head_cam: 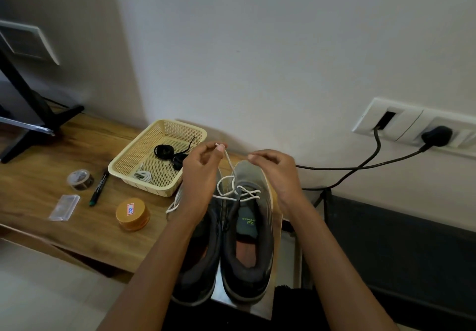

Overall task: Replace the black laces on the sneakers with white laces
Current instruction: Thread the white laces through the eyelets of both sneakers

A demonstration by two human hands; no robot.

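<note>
- The left hand is clamping its grip on the white lace above the sneakers.
- The right hand is curling its grip together; I cannot tell on what.

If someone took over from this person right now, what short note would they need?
Left hand pinches one end of the thin white lace; right hand seems to pinch the other.
Done: lace crisscrosses the grey sneaker nearer the right hand; coiled black laces lie in the cream perforated plastic basket.
Left: finish and tie it; check the second sneaker, mostly hidden under the left forearm.
</note>
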